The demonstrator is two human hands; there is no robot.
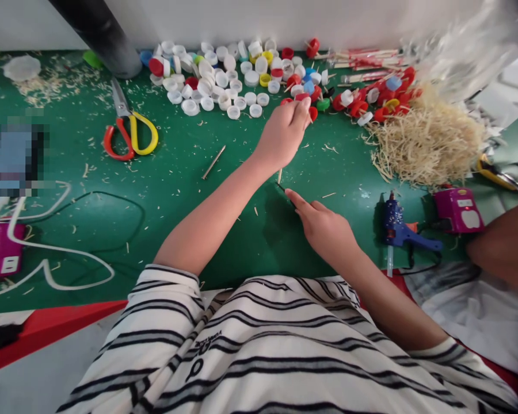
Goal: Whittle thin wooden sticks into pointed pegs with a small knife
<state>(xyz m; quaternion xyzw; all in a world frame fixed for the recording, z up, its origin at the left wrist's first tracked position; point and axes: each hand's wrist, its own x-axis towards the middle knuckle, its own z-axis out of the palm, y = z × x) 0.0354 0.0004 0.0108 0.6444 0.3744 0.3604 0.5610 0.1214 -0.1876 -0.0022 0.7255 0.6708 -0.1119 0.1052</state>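
Observation:
My left hand [282, 135] reaches across to the near edge of a spread of bottle caps [205, 86], its fingers drawn together among red caps. Whether one of the red caps [313, 113] is between the fingertips is hidden. Closer to my body, my right hand [328, 230] is closed around a thin dark tool [280, 187], its tip pointing away to the left. A short pale stick [280, 175] shows by that tip, below my left palm; its upper end is hidden. Most of the caps are white, with some red, yellow and blue.
Scissors [129, 129] and a nail [213, 162] lie to the left. On the right are a heap of wood shavings [427, 138], a blue glue gun [399, 227] and a purple box [459, 210]. White cables [60, 247] cross the left side. Another person's arm [507, 244] is at right.

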